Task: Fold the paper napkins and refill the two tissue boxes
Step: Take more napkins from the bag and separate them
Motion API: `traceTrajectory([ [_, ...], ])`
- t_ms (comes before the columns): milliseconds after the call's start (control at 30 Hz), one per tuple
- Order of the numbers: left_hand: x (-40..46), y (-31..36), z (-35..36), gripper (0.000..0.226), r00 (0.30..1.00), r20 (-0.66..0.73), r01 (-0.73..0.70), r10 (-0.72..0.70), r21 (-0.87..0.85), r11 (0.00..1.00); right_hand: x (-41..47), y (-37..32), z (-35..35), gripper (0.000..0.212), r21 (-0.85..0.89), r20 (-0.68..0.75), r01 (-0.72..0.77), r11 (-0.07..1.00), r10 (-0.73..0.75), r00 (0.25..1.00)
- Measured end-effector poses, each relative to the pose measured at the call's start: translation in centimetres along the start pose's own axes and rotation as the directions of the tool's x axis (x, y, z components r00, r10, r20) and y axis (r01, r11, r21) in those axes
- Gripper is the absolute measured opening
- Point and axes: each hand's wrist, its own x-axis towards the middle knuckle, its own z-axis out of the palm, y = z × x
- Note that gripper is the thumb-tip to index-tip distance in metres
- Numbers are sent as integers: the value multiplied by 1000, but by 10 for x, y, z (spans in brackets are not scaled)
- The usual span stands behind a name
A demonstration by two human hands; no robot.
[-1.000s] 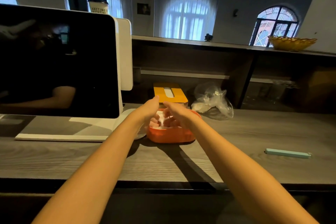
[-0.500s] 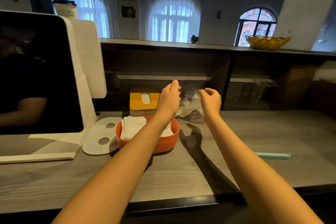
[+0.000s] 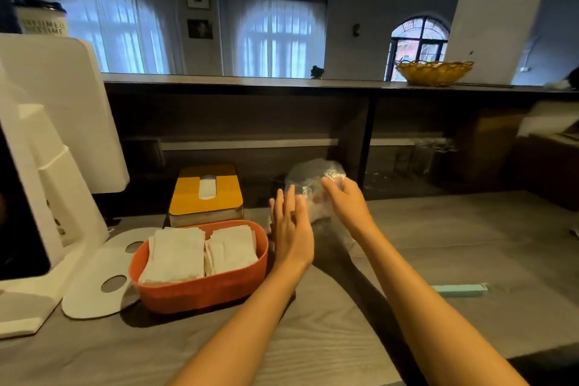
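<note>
An orange open tissue box (image 3: 200,290) stands on the grey counter, filled with two stacks of folded white napkins (image 3: 200,252). Behind it is a second tissue box with a yellow lid (image 3: 205,194) and a napkin poking from its slot. A clear plastic bag (image 3: 313,180) lies to the right of the yellow box. My right hand (image 3: 343,202) has its fingers curled on the bag. My left hand (image 3: 291,226) is beside it, fingers straight, just right of the orange box, holding nothing.
A white point-of-sale screen on a stand (image 3: 40,185) fills the left. A flat white lid with two holes (image 3: 103,276) lies beside the orange box. A light-blue strip (image 3: 460,290) lies on the counter at right. A yellow basket (image 3: 434,72) sits on the raised shelf.
Both hands left the orange box and moved right toward the plastic bag; my right hand now touches it. The view has turned to the right.
</note>
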Motion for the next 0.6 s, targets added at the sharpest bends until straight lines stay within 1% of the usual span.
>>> traceTrajectory([
  [67, -2, -6, 3, 69, 998, 3, -55, 55, 44, 998, -11, -12, -10, 31, 122, 84, -37, 992, 27, 996],
  [133, -5, -9, 4, 72, 996, 14, -83, 83, 75, 994, -16, -22, -19, 30, 223, 180, -139, 965, 100, 979],
  [167, -6, -12, 3, 74, 996, 24, -86, 83, 116, 990, -18, -26, -23, 33, 250, 222, -191, 949, 136, 965],
  [233, -6, -17, 2, 79, 997, 49, -74, 64, 233, 970, -19, -31, -27, 51, 221, 266, -256, 941, 194, 944],
  [267, -6, -19, 1, 77, 998, 57, -50, 35, 290, 956, -20, -32, -27, 60, 184, 276, -261, 948, 205, 939],
  [300, -5, -20, 1, 69, 999, 52, -16, -1, 329, 944, -21, -33, -28, 61, 126, 277, -253, 959, 211, 937],
  [367, -4, -19, 1, 43, 998, 12, 51, -60, 365, 930, -24, -28, -25, 58, 19, 280, -235, 972, 220, 934],
  [433, -2, -19, 2, 22, 997, -32, 80, -73, 384, 920, -30, -16, -23, 60, -52, 301, -223, 973, 228, 926],
  [500, 3, -23, 1, 20, 993, -88, 100, -75, 334, 937, -37, -5, -23, 63, -86, 328, -234, 968, 249, 911],
  [567, 6, -24, -3, 25, 984, -148, 130, -104, 180, 975, -38, -1, -25, 78, -101, 354, -290, 952, 307, 883],
  [600, 6, -23, -4, 27, 978, -172, 136, -119, 93, 986, -38, -2, -25, 80, -105, 359, -314, 944, 331, 873],
])
